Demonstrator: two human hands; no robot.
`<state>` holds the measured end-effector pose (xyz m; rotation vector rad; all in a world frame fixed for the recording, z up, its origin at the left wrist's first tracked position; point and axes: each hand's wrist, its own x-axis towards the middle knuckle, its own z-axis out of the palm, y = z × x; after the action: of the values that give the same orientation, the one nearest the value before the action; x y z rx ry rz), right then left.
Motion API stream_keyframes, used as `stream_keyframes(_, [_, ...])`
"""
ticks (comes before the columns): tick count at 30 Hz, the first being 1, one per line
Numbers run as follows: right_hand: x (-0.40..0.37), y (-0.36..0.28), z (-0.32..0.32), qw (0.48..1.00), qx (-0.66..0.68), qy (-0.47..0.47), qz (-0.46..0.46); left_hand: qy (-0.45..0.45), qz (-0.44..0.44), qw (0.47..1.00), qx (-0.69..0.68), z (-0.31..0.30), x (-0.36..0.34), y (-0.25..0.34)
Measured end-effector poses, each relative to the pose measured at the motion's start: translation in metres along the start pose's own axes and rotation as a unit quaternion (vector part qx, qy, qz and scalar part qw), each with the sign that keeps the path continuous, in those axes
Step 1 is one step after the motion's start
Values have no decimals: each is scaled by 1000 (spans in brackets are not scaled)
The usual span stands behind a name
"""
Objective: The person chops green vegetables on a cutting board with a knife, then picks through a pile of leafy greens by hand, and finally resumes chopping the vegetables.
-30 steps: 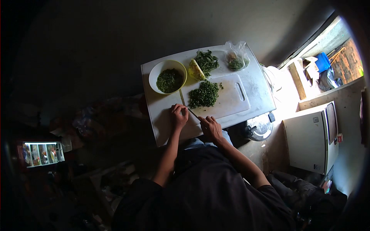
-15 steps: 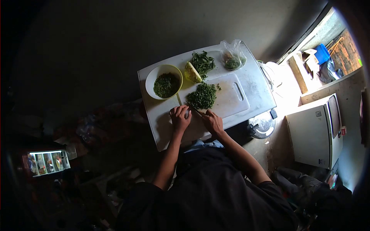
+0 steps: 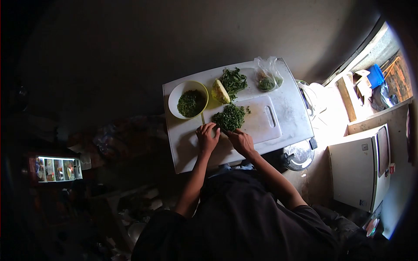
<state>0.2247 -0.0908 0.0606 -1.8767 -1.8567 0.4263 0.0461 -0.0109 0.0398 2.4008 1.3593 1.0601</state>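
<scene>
A knife [image 3: 223, 130] is in my right hand [image 3: 242, 142], the fingers wrapped round its handle at the near edge of the white cutting board [image 3: 262, 130]. Its dark blade points left toward my left hand [image 3: 208, 136], which is curled beside the blade's tip; whatever its fingers hold is hidden. Just beyond both hands lies a heap of chopped greens [image 3: 230, 117] on the board. To the left, a bowl [image 3: 176, 93] with a yellow-green rim holds more chopped greens [image 3: 190, 103]. A pale cut wedge of vegetable [image 3: 220, 92] and whole leafy greens [image 3: 234, 81] lie behind the heap.
A clear plastic bag [image 3: 267, 71] with greens inside stands at the white table's [image 3: 292, 108] far right corner. A lidded pot [image 3: 300, 155] is below the right edge. Farther right are a white fridge [image 3: 353, 167] and a bright doorway with a blue bucket [image 3: 375, 76].
The view has shifted, so the table sits lower in the picture. My left hand has come closer to my right hand, and less of the blade shows.
</scene>
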Motion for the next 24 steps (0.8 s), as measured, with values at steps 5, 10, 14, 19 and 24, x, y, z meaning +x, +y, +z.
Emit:
stream_keyframes(5, [-2, 0, -23, 994, 103, 5, 43, 47, -58, 996, -54, 5, -8, 10])
stream_keyframes(10, [5, 24, -34, 986, 123, 50, 101, 33, -47, 995, -79, 6, 1, 23])
stream_keyframes(14, [8, 50, -46, 981, 114, 87, 132, 36, -46, 991, -123, 19, 13, 31])
stream_keyframes(19, [10, 79, -41, 990, 59, 55, 113, 27, -26, 992, -121, 32, 27, 48])
stream_keyframes(24, [23, 91, -50, 993, 44, -58, 91, 18, -19, 990, -140, 45, 39, 58])
